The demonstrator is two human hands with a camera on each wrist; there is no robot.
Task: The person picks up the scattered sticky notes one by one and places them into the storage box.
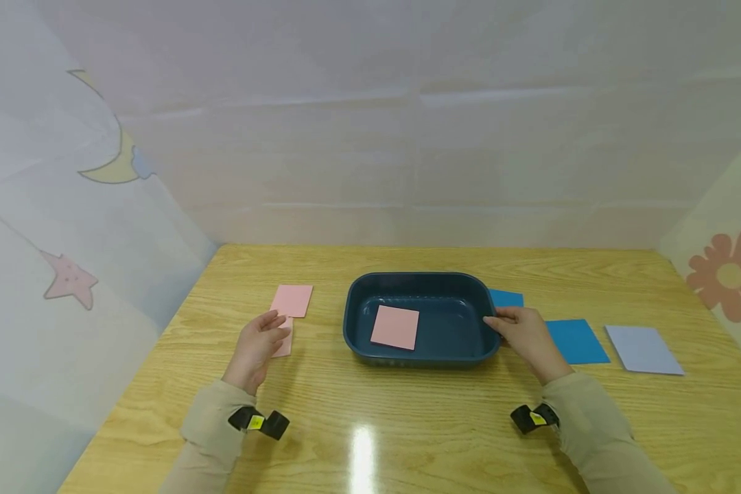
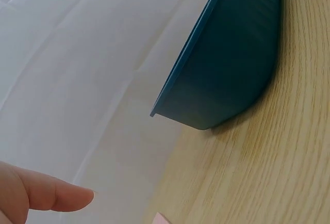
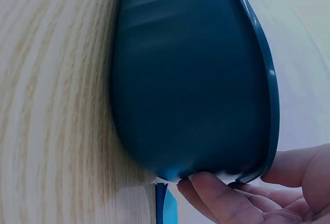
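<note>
A dark teal rectangular basin [image 1: 420, 359] stands on the table with one pink square pad of paper [image 1: 395, 328] lying inside it, left of its middle. My right hand [image 1: 527, 337] grips the basin's right end, thumb at the rim and fingers against the outer wall, as the right wrist view shows. To the left of the basin, my left hand [image 1: 256, 348] hovers over a pink square [image 1: 283, 337], partly covering it, with fingers loosely bent and nothing held. A second pink square [image 1: 292, 300] lies just behind that one.
Right of the basin are a blue square [image 1: 577, 342], another blue square [image 1: 508, 298] partly hidden behind the basin, and a pale lavender square [image 1: 645, 350]. A white printed sheet [image 1: 420, 137] hangs behind the wooden table [image 1: 432, 425] and along both sides.
</note>
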